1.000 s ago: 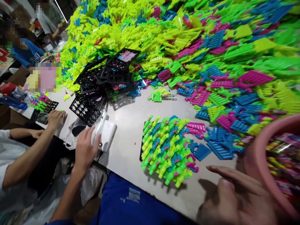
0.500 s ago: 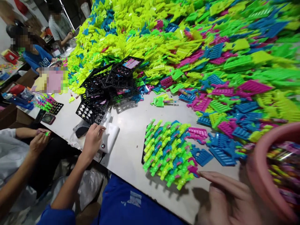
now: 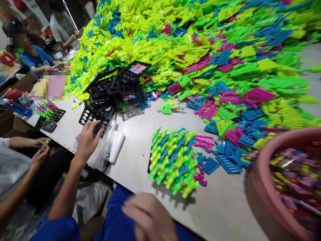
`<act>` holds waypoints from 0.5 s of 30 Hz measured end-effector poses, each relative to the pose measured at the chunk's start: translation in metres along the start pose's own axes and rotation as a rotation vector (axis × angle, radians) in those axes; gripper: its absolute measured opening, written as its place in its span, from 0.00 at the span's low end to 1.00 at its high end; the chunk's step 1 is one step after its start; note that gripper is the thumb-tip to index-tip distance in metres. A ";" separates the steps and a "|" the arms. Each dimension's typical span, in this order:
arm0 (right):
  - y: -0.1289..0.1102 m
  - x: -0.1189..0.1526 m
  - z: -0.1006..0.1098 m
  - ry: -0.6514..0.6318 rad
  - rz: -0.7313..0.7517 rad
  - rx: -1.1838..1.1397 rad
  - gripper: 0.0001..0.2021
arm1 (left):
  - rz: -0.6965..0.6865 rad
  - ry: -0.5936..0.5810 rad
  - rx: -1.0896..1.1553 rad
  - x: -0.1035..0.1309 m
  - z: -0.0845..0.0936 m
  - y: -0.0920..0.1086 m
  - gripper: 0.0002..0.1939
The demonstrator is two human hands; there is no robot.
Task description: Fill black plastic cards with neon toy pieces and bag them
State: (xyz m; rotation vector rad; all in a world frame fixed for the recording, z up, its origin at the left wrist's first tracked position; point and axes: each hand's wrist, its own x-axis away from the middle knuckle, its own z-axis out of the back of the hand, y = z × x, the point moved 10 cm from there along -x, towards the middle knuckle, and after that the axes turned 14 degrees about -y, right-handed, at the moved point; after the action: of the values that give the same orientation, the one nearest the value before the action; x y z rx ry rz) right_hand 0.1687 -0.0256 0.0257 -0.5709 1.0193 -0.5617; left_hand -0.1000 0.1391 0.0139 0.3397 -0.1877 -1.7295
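Note:
My left hand [image 3: 87, 142] is raised over the table's near edge, thumb and fingers apart, holding nothing visible. Just beyond it lie a clear plastic bag [image 3: 104, 149] and a white box-shaped device [image 3: 117, 146]. Over my lap, my right hand [image 3: 151, 216] is smeared by motion, and its fingers cannot be made out well. Beyond that hand stands a black holder [image 3: 149, 161], filled with rows of green, yellow and blue plastic pieces [image 3: 173, 160]. Magenta pieces [image 3: 200, 175] show at its right end.
A huge heap of bright plastic pieces [image 3: 160, 47] covers the back. Black perforated trays [image 3: 115, 87] are piled before it. A pink tub [image 3: 262, 167] of colourful wrapped items stands at right. Co-worker's hands [image 3: 41, 149] hold a small piece at left; other people sit farther back.
My right hand has left the magenta piece at the holder's right end and moved left over my lap. My left hand has moved left off the white device, its fingers spreading.

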 end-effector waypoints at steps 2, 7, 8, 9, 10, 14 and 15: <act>0.013 -0.027 -0.060 -0.256 -0.071 -0.038 0.22 | -0.031 -0.046 -0.034 0.009 -0.011 -0.006 0.26; 0.055 -0.065 -0.160 -0.568 0.062 0.315 0.24 | -0.149 -0.258 -0.060 0.026 -0.064 -0.035 0.25; 0.063 -0.069 -0.170 -0.586 0.083 0.364 0.20 | -0.155 -0.265 -0.061 0.027 -0.069 -0.044 0.24; 0.070 -0.071 -0.177 -0.602 0.098 0.401 0.16 | -0.156 -0.264 -0.063 0.027 -0.071 -0.051 0.24; 0.075 -0.074 -0.181 -0.613 0.102 0.428 0.12 | -0.154 -0.259 -0.064 0.026 -0.072 -0.058 0.24; 0.083 -0.085 -0.171 -0.581 0.025 0.452 0.05 | -0.157 -0.269 -0.061 0.025 -0.072 -0.076 0.24; 0.081 -0.088 -0.164 -0.548 0.000 0.438 0.04 | -0.159 -0.277 -0.057 0.025 -0.072 -0.078 0.24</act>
State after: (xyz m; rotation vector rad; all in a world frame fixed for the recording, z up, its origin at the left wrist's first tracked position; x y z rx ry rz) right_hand -0.0012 0.0631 -0.0415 -0.3041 0.3595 -0.5649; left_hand -0.1528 0.1342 -0.0810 0.0732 -0.3182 -1.9326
